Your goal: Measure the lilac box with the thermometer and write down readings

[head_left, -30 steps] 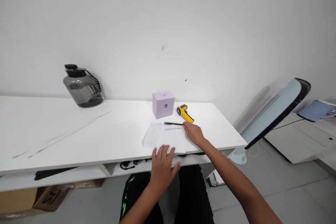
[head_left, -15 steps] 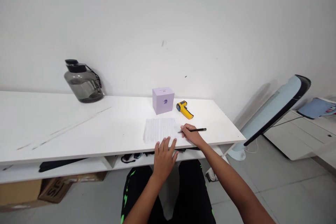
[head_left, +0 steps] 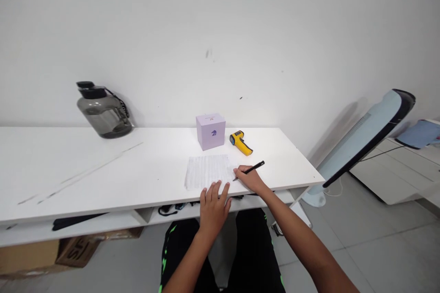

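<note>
A sheet of paper (head_left: 206,171), covered in grey strokes or lines too small to read, lies near the front edge of the white desk (head_left: 137,178). My left hand (head_left: 213,203) rests with fingers spread on the paper's lower edge. Between the fingers of my right hand (head_left: 249,178) is a black pen (head_left: 256,166), its tip pointing down-left at the paper's right side. Just behind the paper stands a lilac box (head_left: 211,132) with a dark emblem. Beside the box lies a yellow and black infrared thermometer (head_left: 241,143).
A large grey water bottle (head_left: 105,114) with a black lid stands by the wall at the left. Under the desktop, a shelf holds dark items (head_left: 168,209). Cardboard boxes (head_left: 77,251) sit below left. A tall light-blue panel-like object (head_left: 364,137) stands right of the desk.
The pen has tilted more upright in my right hand, its tip slightly lower. My left hand stays on the paper. The view has shifted slightly.
</note>
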{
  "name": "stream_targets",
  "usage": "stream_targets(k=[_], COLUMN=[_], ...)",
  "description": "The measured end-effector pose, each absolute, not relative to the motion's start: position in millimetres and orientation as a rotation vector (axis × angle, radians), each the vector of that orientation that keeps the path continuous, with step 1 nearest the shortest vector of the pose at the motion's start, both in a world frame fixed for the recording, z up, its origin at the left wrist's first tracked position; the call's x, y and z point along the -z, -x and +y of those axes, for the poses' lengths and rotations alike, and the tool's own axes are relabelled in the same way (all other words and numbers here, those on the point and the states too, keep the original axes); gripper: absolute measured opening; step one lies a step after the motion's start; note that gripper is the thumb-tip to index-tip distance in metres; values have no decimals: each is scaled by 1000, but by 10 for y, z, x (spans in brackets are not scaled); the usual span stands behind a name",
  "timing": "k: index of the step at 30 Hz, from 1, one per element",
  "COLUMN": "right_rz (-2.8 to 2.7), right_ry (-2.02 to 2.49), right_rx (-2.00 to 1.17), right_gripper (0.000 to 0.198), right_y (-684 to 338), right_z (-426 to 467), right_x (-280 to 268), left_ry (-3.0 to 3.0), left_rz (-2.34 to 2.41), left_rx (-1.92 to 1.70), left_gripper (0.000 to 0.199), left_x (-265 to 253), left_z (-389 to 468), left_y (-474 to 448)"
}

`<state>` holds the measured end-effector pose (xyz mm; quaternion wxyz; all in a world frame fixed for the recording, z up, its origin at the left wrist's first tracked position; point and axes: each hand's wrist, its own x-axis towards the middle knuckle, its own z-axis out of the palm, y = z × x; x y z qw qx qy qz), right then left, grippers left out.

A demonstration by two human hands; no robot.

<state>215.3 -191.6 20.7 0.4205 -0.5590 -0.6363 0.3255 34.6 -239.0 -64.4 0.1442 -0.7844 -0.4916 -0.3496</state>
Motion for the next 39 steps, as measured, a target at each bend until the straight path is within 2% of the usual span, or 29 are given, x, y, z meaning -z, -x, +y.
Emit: stream_targets(k=[15, 22, 39], right_rz=[-1563, -1594, -1502], right_ry=[1411, 1415, 1432], right_rx=[-823, -870, -838], right_gripper=[36, 35, 37], right_y=[-2163, -2184, -2194], right_z=[-1880, -1866, -1893], right_x=[-125, -131, -141], left_ry=[2114, 2156, 2062], left_rz=[-1344, -1366, -1291], left_rx=[969, 1028, 990], left_gripper=[40, 46, 36], left_x=[653, 707, 612], left_z=[-2373, -2363, -2370], left_y=[-375, -373, -384])
